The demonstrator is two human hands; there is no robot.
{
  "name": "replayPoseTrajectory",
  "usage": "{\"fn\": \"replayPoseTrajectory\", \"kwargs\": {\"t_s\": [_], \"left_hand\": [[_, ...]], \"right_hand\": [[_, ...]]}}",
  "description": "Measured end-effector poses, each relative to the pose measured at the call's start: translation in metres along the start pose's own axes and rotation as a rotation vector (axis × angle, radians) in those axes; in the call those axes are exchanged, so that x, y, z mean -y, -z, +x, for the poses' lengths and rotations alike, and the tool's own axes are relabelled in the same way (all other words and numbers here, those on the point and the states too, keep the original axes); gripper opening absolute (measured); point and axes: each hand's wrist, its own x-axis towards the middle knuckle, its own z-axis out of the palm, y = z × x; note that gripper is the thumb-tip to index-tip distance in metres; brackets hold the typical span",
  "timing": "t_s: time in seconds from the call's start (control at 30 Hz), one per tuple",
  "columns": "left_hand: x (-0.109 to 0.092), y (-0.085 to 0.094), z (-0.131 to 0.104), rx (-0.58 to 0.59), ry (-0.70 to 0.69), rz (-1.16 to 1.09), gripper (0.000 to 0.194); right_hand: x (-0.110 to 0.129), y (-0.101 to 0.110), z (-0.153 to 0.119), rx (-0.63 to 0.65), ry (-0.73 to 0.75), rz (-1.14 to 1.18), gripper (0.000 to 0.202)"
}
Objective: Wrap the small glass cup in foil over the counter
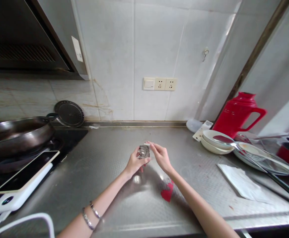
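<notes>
My left hand (134, 162) is closed round a small dark, see-through block-like object (144, 151), with the thumb along its lower edge. I cannot tell its exact kind. My right hand (161, 155) is at the object's upper right, its fingers pinched on a small white piece (147, 144) that touches the object's top edge. Both hands are above the middle of the steel counter (97, 165). Red shows beneath my left hand. A torn red scrap (167, 192) lies on the counter near my right forearm.
Left are a pan (18, 135) on the cooktop, a phone (27, 172) and a white power bank (20, 195) with a cable. To the right are a folded white tissue (241, 181), stacked bowls (216, 148), utensils on plates and a red thermos jug (235, 115). Wall sockets (160, 84) are ahead.
</notes>
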Motion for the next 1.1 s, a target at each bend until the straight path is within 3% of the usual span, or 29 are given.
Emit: {"fn": "replayPoseTrajectory", "kwargs": {"t_s": [0.13,0.27,0.37,0.53,0.67,0.73,0.8,0.93,1.1], "left_hand": [[0.000,0.003,0.002,0.003,0.027,-0.059,0.068],[-0.002,0.004,0.003,0.008,0.102,-0.095,0.065],[-0.003,0.004,0.003,0.017,0.146,-0.106,0.061],[0.004,0.008,0.007,0.093,0.185,-0.096,0.067],[0.009,0.018,0.014,0.242,0.159,-0.018,0.108],[0.011,0.020,0.017,0.211,0.108,0.081,0.130],[0.013,0.019,0.017,0.154,-0.001,0.160,0.138],[0.019,0.012,0.014,0.128,-0.190,0.179,0.130],[0.022,0.013,0.007,0.017,-0.208,0.222,0.104]], "right_hand": [[-0.002,0.007,0.001,0.266,0.019,0.056,0.036],[-0.010,0.009,0.000,0.420,0.055,0.086,0.068],[-0.019,0.003,-0.003,0.404,0.032,0.079,0.078],[-0.025,-0.003,-0.006,0.357,-0.034,0.127,0.072],[-0.020,0.000,0.000,0.269,-0.151,0.214,0.071],[-0.017,0.002,0.003,0.236,-0.208,0.236,0.070],[-0.013,0.002,0.004,0.227,-0.216,0.237,0.066],[-0.007,-0.001,0.001,0.289,-0.159,0.232,0.059],[-0.004,-0.004,-0.004,0.284,-0.118,0.231,0.051]]}}
